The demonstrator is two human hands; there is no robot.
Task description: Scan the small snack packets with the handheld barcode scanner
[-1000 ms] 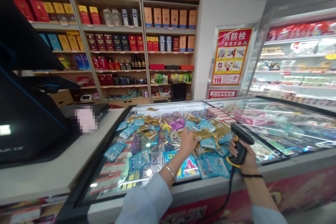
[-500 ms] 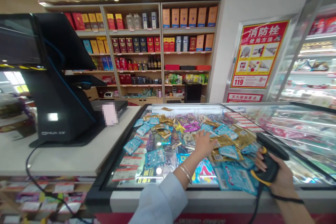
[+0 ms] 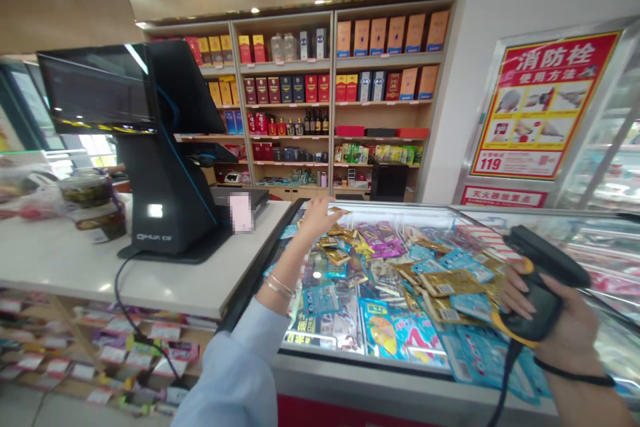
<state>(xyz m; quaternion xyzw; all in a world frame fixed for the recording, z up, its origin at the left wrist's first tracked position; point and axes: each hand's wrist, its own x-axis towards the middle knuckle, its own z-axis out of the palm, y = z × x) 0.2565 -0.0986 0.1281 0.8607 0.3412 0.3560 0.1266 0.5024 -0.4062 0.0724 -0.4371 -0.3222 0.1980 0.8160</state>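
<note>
My left hand (image 3: 317, 219) reaches over the far left part of the glass freezer top (image 3: 425, 215), its fingers stretched out and thumb apart. Close to the thumb lies a small gold packet (image 3: 341, 211). My right hand (image 3: 570, 320) is wrapped round a black and yellow barcode scanner (image 3: 543, 297), held above the right side of the glass. Gold packets (image 3: 450, 282) and blue packets (image 3: 470, 263) are heaped in the middle and right, with larger blue bags (image 3: 493, 353) under the scanner. Several gold packets (image 3: 335, 253) also lie below my left hand.
A black checkout terminal (image 3: 173, 213) stands on the white counter (image 3: 170, 283) at left, beside stacked tubs (image 3: 93, 207). The scanner's cable (image 3: 504, 383) hangs down in front. Shelves of boxed bottles (image 3: 285, 90) line the back wall.
My left hand has moved left and away from me, from the central heap to the far left of the glass. The view has turned left. The scanner stays in my right hand.
</note>
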